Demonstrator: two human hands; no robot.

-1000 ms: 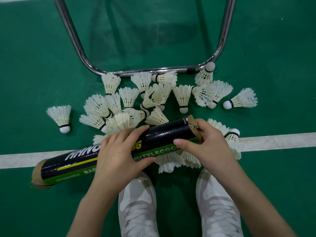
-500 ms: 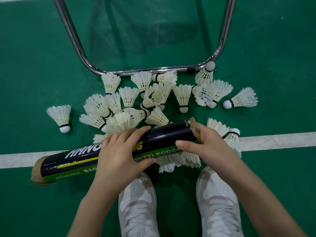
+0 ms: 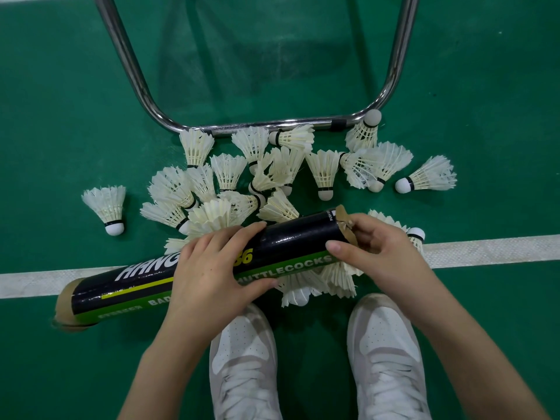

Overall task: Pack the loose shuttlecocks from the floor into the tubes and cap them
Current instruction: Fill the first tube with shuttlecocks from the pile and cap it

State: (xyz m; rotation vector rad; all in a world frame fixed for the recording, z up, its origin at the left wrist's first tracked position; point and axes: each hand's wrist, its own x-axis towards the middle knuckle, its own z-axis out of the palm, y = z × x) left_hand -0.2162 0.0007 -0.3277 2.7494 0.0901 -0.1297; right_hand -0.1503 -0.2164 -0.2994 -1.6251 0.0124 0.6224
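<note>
Early stage: left hand (image 3: 209, 268) grips tube (image 3: 194, 265) mid-body, right hand (image 3: 375, 253) pinches its right-end cap (image 3: 344, 221), shuttlecocks (image 3: 272, 174) all loose on floor beyond, none packed.

Two bare forearms with no sleeves reach into view, left hand (image 3: 209, 268) and right hand (image 3: 378, 253) ungloved, nails short and unpainted. Below them are white lace-up sneakers (image 3: 245, 362) with perforated toes and pale grey panels.

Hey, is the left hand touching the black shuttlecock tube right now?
Touching. The head view shows the left hand wrapped over the tube, fingers on top and thumb underneath.
</note>
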